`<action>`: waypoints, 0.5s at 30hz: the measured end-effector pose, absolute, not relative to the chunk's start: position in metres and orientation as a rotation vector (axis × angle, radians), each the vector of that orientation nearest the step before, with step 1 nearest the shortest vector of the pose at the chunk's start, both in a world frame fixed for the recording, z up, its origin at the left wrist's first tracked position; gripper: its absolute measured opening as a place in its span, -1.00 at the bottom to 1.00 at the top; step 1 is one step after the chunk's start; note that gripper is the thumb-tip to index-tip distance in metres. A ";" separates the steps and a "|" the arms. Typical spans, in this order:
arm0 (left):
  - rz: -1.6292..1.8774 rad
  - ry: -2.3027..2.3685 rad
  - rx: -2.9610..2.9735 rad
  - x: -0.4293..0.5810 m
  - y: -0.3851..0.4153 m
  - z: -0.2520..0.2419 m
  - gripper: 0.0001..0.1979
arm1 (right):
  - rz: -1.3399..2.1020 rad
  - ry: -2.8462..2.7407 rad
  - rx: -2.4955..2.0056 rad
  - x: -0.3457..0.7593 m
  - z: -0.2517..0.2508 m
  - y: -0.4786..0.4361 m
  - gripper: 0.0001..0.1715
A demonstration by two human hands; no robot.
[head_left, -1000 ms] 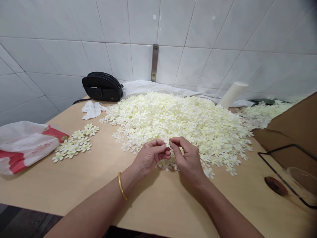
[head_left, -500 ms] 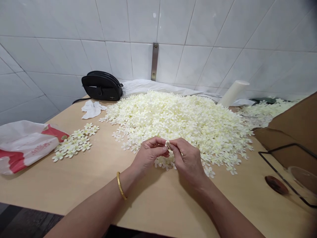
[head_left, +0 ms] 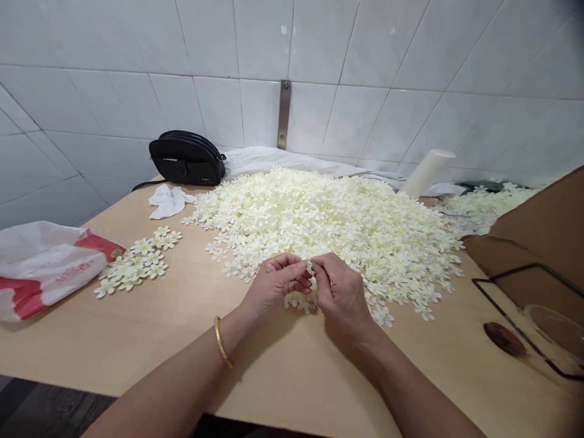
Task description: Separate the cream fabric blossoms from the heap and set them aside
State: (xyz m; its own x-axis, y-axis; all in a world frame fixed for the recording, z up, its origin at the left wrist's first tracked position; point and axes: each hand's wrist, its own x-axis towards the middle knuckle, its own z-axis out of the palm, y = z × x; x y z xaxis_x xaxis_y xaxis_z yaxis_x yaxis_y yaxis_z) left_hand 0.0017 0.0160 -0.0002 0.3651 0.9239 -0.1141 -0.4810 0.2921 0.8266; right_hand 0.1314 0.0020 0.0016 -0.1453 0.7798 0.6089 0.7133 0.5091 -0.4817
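My left hand [head_left: 283,280] and my right hand [head_left: 338,285] meet at the front edge of a big heap of pale cream artificial flowers [head_left: 319,213]. Thumb and fingers of both are pinched on one small flower [head_left: 309,266], mostly covered by the fingertips. A gold bangle [head_left: 221,342] circles my left wrist. Beneath the hands, a few flowers [head_left: 301,302] lie on the wooden table [head_left: 182,340]. Off to the left, a smaller group of flowers [head_left: 137,264] with yellowish centres is spread flat.
A white and red plastic bag [head_left: 50,267] lies at the left. Behind stand a black purse [head_left: 187,158], a crumpled tissue [head_left: 168,201] and a leaning white roll [head_left: 429,173]. On the right are brown cardboard [head_left: 538,243], a black wire frame [head_left: 511,317] and a dark red disc [head_left: 504,338].
My fingers have shifted slightly around the small flower, with the left thumb now straighter and higher. The view has moved a little; the heap looks the same.
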 end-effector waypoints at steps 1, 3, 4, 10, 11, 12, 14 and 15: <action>1.039 0.680 0.800 0.002 0.016 -0.001 -0.87 | 0.114 -1.881 -1.236 0.131 0.002 0.002 -0.80; 1.043 0.696 0.808 0.002 0.017 -0.002 -0.88 | 0.166 -1.861 -1.257 0.131 0.002 0.002 -0.80; 1.048 0.704 0.809 0.002 0.017 -0.002 -0.89 | 0.198 -1.850 -1.271 0.132 0.002 0.001 -0.79; 1.074 0.745 0.825 0.004 0.017 -0.001 -0.91 | 0.334 -1.791 -1.299 0.132 0.003 0.002 -0.80; 1.074 0.756 0.821 0.004 0.016 0.000 -0.90 | 0.348 -1.778 -1.308 0.132 0.003 0.002 -0.80; 1.074 0.767 0.814 0.005 0.015 0.001 -0.90 | 0.358 -1.766 -1.318 0.132 0.003 0.003 -0.80; 1.073 0.785 0.799 0.005 0.014 0.003 -0.89 | 0.356 -1.738 -1.332 0.133 0.004 0.004 -0.80; 1.072 0.789 0.795 0.005 0.014 0.003 -0.89 | 0.344 -1.723 -1.337 0.134 0.005 0.004 -0.80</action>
